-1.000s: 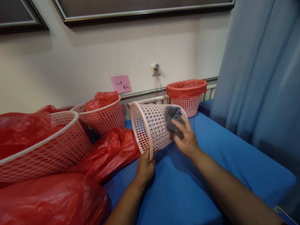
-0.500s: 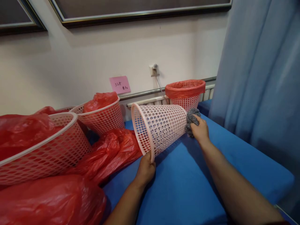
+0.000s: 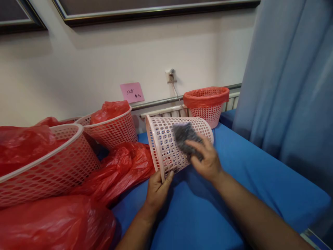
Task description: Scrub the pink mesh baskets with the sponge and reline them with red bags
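Note:
A pink mesh basket (image 3: 166,139) lies on its side on the blue table (image 3: 234,180), its open mouth turned to the left. My left hand (image 3: 157,189) grips the lower part of its rim. My right hand (image 3: 206,159) presses a grey cloth (image 3: 184,137) against the basket's outer wall, near its middle. The cloth and fingers are slightly smeared by motion.
Two more mesh baskets (image 3: 49,159) (image 3: 113,126) with red bags lie tilted at the left, among loose red plastic bags (image 3: 122,170). An upright basket lined with a red bag (image 3: 205,104) stands at the back by a rail. A blue curtain (image 3: 288,80) hangs at the right.
My right hand with the cloth went out to the basket's base end, then came back left along its wall. My left hand shifted its hold on the rim a little.

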A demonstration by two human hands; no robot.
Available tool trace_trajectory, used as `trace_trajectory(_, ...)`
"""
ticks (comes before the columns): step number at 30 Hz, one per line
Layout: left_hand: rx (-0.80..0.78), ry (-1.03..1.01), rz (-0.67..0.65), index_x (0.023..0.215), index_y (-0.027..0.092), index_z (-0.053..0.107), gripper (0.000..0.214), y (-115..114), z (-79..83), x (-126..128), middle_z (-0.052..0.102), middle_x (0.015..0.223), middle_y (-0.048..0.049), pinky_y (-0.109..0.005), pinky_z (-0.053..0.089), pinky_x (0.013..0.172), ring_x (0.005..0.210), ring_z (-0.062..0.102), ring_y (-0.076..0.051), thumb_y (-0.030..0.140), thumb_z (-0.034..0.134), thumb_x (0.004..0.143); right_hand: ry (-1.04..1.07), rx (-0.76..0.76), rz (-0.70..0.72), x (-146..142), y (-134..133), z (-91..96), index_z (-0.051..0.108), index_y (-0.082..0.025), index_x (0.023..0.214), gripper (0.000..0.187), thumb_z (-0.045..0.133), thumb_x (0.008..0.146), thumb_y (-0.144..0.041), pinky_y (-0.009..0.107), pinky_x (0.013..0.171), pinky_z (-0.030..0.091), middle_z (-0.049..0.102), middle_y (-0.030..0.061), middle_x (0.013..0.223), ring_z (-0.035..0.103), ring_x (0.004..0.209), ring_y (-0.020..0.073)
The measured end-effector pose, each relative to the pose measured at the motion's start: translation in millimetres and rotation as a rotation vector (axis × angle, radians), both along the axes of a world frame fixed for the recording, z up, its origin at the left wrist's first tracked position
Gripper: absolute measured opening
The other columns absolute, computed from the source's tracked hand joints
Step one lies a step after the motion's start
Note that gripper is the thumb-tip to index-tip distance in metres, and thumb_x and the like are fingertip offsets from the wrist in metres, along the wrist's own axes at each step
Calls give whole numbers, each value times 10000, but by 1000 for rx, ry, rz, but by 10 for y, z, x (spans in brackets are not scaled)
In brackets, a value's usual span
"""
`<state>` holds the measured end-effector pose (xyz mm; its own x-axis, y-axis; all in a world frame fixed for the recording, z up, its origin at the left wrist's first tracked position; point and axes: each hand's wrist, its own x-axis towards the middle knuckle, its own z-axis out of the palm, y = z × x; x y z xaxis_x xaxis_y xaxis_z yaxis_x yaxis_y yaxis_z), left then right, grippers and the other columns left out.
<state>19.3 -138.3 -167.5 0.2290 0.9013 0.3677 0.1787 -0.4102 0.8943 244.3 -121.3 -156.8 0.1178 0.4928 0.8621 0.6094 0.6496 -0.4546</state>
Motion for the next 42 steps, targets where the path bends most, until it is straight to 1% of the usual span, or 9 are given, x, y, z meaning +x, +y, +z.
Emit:
trace_trajectory(3, 39, 98, -41, 1148, 178, 786, 309, 27, -39, 20, 789, 1132, -115, -435, 559, 1012, 1083, 726, -290, 349, 658, 926, 348, -228, -286, 354, 299, -76, 719, -229, 1242, 470, 591, 792, -270, 536, 1164, 448, 609, 118, 1327, 597, 1272, 309)
trace_trajectory(8, 124, 294, -125, 1214, 199, 753, 330, 57, -115, 29, 761, 1218, -106, -420, 535, 1035, 1117, 705, -274, 238, 595, 927, 461, -473, -273, 494, 494, -216, 561, -214, 1467, 816, 737, 752, -565, 547, 1133, 453, 537, 168, 1396, 582, 1274, 344)
trace_trajectory(11, 135, 331, -83, 1192, 187, 753, 327, 73, -135, 10, 765, 1163, -109, -423, 545, 1008, 1070, 705, -275, 212, 585, 912, 423, -439, -253, 398, 515, -293, 493, -230, 1524, 882, 770, 738, -519, 557, 1139, 445, 508, 172, 1435, 559, 1311, 346)
trace_trajectory(18, 172, 372, -109, 1193, 202, 745, 360, 79, -128, 22, 770, 1143, -96, -414, 567, 972, 1056, 715, -272, 134, 540, 905, 262, -195, -212, 233, 345, -162, 649, -261, 1372, 597, 602, 780, -193, 512, 1185, 440, 483, 101, 1512, 542, 1376, 296)
trace_trajectory(23, 151, 358, -153, 1225, 222, 731, 424, 54, -79, 69, 762, 1201, -94, -440, 540, 1042, 1161, 690, -286, 83, 555, 864, -186, 71, 172, -130, -199, 84, 604, -319, 1427, 682, 601, 779, -106, 514, 1141, 497, 300, 66, 1653, 481, 1439, 326)
trace_trajectory(26, 75, 281, -173, 1232, 203, 711, 356, 11, -32, 84, 765, 1178, -112, -436, 550, 1027, 1136, 699, -296, 176, 631, 886, -226, 86, 286, -230, -359, 149, 588, -301, 1436, 701, 606, 761, -112, 497, 1090, 542, 275, 83, 1653, 536, 1379, 326)
trace_trajectory(32, 41, -43, 38, 1151, 184, 710, 379, -83, 41, 37, 771, 1083, -95, -359, 589, 915, 997, 728, -266, 436, 746, 869, -346, 150, 388, -304, -333, 117, 619, -257, 1387, 639, 605, 760, -132, 481, 1070, 554, 357, 116, 1592, 531, 1374, 318)
trace_trajectory(37, -77, -138, 68, 1188, 170, 735, 417, -75, 33, 40, 768, 1192, -116, -415, 540, 1057, 1162, 704, -289, 497, 674, 938, -153, 40, 58, -116, -119, 31, 649, -296, 1362, 583, 579, 807, -130, 485, 1112, 521, 426, 95, 1560, 532, 1381, 305)
trace_trajectory(42, -58, -62, 38, 1234, 163, 752, 436, -55, -24, 93, 756, 1270, -131, -459, 490, 1136, 1230, 683, -300, 473, 669, 938, 293, -536, -423, 532, 353, -45, 680, -214, 1341, 554, 599, 793, -210, 544, 1102, 505, 621, 141, 1286, 651, 1193, 332)
